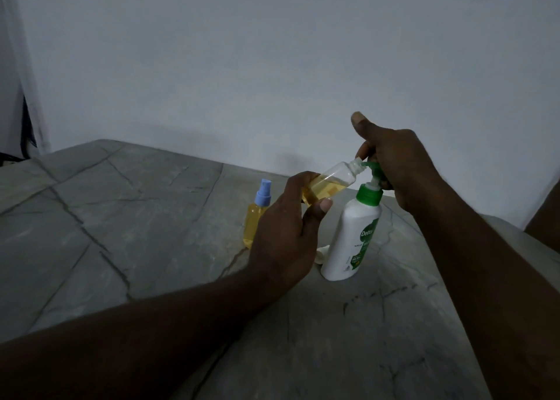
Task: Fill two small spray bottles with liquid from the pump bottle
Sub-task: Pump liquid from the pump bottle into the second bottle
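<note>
We work on a grey, veined tabletop (136, 217) set against a plain white wall (272, 66). The white pump bottle (351, 236) stands upright on the tabletop to our right of centre, with its green pump head (373, 169) at the top. The right hand (397, 166) sits over that pump head. Its grip is closed, the fingers curled down over the head, and the thumb stands up free of it. The left hand (285, 233) is lower and to the left, and its grip is wrapped round the base half of the open spray bottle (333, 178), with the thumb laid across the near side. This bottle is held clear of the tabletop. Its long axis runs from the left-hand grip up and to the right, tilted well off vertical, so that the uncapped mouth lies at the tip of the spout. We cannot tell whether the tip sits inside the mouth or only touches its rim. Yellow liquid pools in the lower part of the bottle and the upper part is clear, so we judge filling to be incomplete. The coming press falls to the right hand, which is the nearer to the pump head. The left hand must hold mouth and spout in line, or liquid may run down the outside. The second spray bottle (254, 217) stands upright just left of the left hand, yellow to the shoulder and closed with a blue sprayer. We judge it done. A small white item (321, 254) lies beside the pump bottle's base. We cannot identify it.
</note>
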A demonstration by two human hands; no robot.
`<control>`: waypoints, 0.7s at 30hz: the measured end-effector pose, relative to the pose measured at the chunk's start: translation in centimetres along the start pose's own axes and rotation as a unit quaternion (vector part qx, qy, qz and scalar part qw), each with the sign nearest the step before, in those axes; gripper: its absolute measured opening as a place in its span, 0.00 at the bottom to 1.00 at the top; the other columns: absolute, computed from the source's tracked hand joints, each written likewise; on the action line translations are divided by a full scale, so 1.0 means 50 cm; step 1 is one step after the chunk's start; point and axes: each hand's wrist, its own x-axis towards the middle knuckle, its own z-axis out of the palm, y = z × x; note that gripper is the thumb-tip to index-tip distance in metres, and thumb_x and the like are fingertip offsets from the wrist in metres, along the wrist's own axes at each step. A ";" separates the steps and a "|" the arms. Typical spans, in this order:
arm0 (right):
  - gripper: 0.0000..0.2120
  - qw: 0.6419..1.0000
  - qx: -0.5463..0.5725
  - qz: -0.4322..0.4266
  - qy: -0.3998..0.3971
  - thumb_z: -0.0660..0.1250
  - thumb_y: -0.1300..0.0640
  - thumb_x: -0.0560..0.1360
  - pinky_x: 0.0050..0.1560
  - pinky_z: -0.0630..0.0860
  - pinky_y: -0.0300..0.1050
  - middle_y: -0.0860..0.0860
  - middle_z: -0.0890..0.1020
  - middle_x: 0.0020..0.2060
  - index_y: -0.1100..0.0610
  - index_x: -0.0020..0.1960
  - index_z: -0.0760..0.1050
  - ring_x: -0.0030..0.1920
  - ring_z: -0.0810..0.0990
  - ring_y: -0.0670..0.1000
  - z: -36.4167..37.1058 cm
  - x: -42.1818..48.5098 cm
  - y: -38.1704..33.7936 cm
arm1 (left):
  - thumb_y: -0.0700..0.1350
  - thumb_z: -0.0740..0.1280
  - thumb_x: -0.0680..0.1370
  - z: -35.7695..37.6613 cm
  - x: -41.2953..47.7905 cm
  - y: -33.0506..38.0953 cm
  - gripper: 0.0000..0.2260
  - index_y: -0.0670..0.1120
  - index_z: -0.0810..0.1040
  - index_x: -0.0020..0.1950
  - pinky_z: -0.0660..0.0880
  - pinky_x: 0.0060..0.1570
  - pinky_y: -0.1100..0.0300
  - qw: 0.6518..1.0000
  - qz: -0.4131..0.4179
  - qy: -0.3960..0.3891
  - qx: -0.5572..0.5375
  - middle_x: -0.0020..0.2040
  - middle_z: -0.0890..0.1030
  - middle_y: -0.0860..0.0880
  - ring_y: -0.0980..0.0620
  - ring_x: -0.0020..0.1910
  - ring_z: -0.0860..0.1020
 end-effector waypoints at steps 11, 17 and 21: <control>0.21 0.995 -0.004 0.010 -0.097 0.71 0.36 0.73 0.39 0.70 0.47 0.53 0.75 0.34 0.55 0.37 0.82 0.36 0.72 0.53 -0.002 0.003 0.005 | 0.59 0.58 0.83 0.001 0.002 -0.007 0.13 0.59 0.64 0.66 0.79 0.31 0.47 1.000 0.014 0.008 -0.011 0.43 0.81 0.53 0.54 0.31 0.80; 0.19 0.987 0.004 0.062 -0.150 0.73 0.38 0.72 0.43 0.74 0.48 0.53 0.80 0.41 0.55 0.42 0.84 0.40 0.75 0.52 -0.002 0.010 0.013 | 0.59 0.58 0.83 0.003 0.001 -0.008 0.15 0.56 0.66 0.67 0.80 0.32 0.48 1.000 0.012 0.008 -0.008 0.42 0.81 0.54 0.55 0.31 0.80; 0.22 0.983 0.018 0.091 -0.160 0.76 0.41 0.69 0.50 0.75 0.52 0.56 0.86 0.46 0.58 0.51 0.85 0.44 0.79 0.54 0.006 0.012 0.024 | 0.58 0.59 0.83 0.003 0.003 -0.009 0.16 0.53 0.67 0.69 0.80 0.31 0.48 1.000 0.002 0.011 -0.010 0.48 0.80 0.54 0.54 0.33 0.80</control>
